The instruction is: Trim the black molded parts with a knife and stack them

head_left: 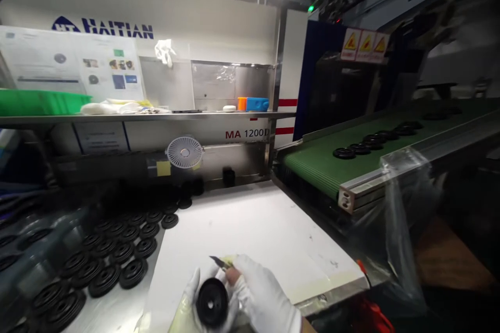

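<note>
My left hand (203, 296), in a white glove, grips a round black moulded part (212, 302) with a central hole, at the near edge of a white work board (253, 229). My right hand (265, 291), also gloved, is close against it and holds a small trimming knife (217, 262). The knife's dark blade points up and to the left, above the part. Its handle is mostly hidden by my fingers. Many similar black ribbed parts (117, 255) lie in rows just left of the board.
A green conveyor belt (332, 166) to the right carries a line of black parts. A clear plastic bag (402, 218) hangs at its near end. Behind the board stand a small fan (184, 152) and a steel shelf (148, 116) holding a green tray (39, 103).
</note>
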Demonstrator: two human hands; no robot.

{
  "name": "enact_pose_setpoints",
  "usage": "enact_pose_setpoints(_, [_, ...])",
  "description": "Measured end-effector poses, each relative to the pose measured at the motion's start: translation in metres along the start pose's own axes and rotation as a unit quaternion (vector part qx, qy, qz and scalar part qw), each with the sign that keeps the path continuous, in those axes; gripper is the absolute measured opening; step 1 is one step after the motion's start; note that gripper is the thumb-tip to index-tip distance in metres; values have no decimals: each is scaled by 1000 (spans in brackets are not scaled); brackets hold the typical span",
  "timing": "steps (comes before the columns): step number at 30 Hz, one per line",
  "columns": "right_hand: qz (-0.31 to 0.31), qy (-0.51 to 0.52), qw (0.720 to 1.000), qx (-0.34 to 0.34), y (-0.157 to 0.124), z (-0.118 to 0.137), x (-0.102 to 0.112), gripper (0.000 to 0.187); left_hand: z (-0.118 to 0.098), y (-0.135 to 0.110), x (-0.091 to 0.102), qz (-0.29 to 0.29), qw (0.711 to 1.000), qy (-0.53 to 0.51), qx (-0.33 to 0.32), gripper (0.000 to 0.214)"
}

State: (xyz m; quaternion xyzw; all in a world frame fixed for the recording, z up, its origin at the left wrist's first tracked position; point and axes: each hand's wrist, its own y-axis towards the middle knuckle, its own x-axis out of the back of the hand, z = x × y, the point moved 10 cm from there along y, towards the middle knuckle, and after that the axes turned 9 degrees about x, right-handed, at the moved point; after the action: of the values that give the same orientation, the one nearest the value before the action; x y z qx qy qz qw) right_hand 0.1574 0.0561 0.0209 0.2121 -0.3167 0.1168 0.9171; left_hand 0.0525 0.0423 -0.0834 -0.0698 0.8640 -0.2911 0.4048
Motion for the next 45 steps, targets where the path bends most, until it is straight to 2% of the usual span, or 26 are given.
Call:
enact_pose_setpoints(2, [-15,3,1000,9,-10,-3,1,24,0,5,5,-2,996,-78,45,22])
enact_pose_setpoints(4, [-3,-3,1000,-5,-22,-12,-10,22,-8,8,6,24,992,-117,44,16])
enact_pose_setpoints(7, [5,-57,998,-27,-36,-20,-26,22,-21,8,3,67,991,-116,5,10])
enact_pose_setpoints(11, [5,-184,983,-14,-37,-14,-35,25,-15,6,-3,67,990,-122,9,4])
enact_pose_setpoints(14, [3,-221,975,-3,-30,-10,-36,21,-13,0,-8,73,990,-123,-2,4])
enact_pose_setpoints(21, [8,-231,972,-26,-33,-15,-45,21,-13,3,-7,87,986,-139,-9,4])
enact_pose_setpoints(27, [6,-224,974,-45,-41,-14,-62,24,-19,15,-5,104,980,-158,-59,4])
enact_pose_setpoints(32, [10,-182,983,-37,-37,-14,-61,26,-18,15,3,99,990,-86,-53,35])
enact_pose_setpoints(34, [13,-167,985,-30,-35,-15,-59,24,-17,13,3,110,991,-68,-41,39])
enact_pose_setpoints(37, [9,-185,982,-29,-34,-16,-54,22,-21,9,-1,117,988,-86,-47,33])
enact_pose_setpoints(39, [7,-214,976,-30,-35,-17,-54,22,-22,9,0,99,988,-111,-50,25])
enact_pose_setpoints(45, [-9,-235,972,-23,-40,-10,-65,21,-23,19,4,85,982,-153,-69,13])
